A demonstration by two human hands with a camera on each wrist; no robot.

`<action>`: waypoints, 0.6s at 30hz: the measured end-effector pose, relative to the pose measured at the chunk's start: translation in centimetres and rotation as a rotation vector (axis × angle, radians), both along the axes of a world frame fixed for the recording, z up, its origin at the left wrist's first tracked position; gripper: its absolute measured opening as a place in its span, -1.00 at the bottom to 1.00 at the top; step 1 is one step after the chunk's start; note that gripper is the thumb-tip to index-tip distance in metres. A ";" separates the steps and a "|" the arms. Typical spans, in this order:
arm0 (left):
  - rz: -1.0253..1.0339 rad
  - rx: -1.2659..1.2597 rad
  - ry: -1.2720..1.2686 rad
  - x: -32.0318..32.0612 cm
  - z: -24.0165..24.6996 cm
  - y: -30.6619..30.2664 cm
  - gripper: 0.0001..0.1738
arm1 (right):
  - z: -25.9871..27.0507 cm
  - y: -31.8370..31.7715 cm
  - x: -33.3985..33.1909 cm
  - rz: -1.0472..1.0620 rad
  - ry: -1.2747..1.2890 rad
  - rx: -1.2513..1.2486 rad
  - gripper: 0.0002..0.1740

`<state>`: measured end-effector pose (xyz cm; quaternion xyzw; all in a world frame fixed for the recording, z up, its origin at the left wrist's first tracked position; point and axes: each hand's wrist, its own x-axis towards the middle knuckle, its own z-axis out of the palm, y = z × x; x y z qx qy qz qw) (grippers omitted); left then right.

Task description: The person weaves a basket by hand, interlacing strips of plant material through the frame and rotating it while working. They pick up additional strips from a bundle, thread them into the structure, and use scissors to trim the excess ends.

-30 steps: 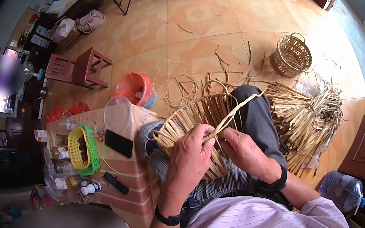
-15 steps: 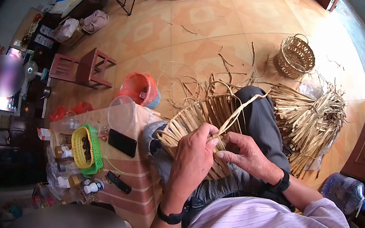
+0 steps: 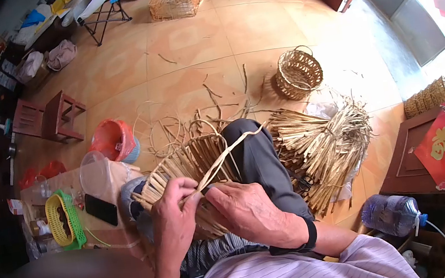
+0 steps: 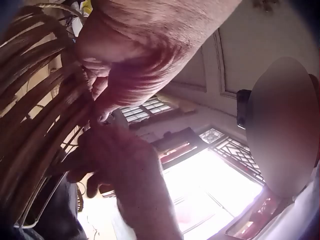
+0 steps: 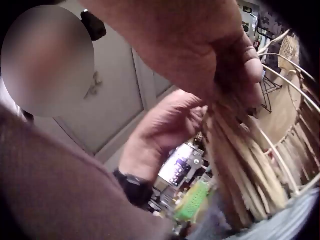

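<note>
A partly woven basket of flat, dry strips rests on the person's lap; its slats fill the left side of the left wrist view. The left hand pinches a pale twisted strand at the near rim, between thumb and fingers. Close beside it, the right hand has its fingers curled at the same rim and pinches the strand's base, its fingertips partly hidden. In the right wrist view, the right hand is above the slats, with the left hand behind.
At the right lies a bundle of dry strips, with a finished basket beyond it. Loose strands lie on the floor ahead. A table at the left holds a phone and a green-yellow basket. A red-lined bucket stands beside it.
The head view has turned right, so the scene has shifted left. The right hand has rolled over, its back now facing up, and its thumb has moved from below the rim to the strand.
</note>
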<state>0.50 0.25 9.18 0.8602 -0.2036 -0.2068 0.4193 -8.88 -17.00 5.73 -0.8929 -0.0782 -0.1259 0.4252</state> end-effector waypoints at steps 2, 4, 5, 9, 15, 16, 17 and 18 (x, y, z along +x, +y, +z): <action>0.062 -0.046 -0.004 -0.5 -0.5 0.6 -0.75 | -0.3 0.0 -0.1 0.049 0.036 0.188 -0.76; 0.089 -0.125 0.044 -0.4 -0.6 1.6 -0.77 | -1.0 0.3 -0.5 0.104 0.214 0.379 -0.75; 0.105 -0.163 0.070 -0.2 -0.8 2.1 -0.78 | -1.1 0.4 -0.6 0.134 0.305 0.477 -0.75; 0.069 -0.169 -0.056 1.3 -2.1 2.2 -0.80 | -2.3 0.9 0.3 0.137 0.332 0.536 -0.73; 0.073 -0.095 -0.122 1.5 -2.8 0.1 -0.74 | -2.9 0.4 0.0 0.060 0.313 0.558 -0.73; 0.075 -0.095 -0.141 1.5 -3.1 0.3 -0.73 | -3.0 0.4 -0.1 0.050 0.297 0.548 -0.73; 0.080 -0.094 -0.162 1.4 -3.3 0.4 -0.73 | -3.1 0.5 -0.3 0.051 0.301 0.561 -0.73; 0.088 -0.090 -0.174 1.3 -3.4 0.3 -0.72 | -3.2 0.7 -0.4 0.052 0.305 0.574 -0.74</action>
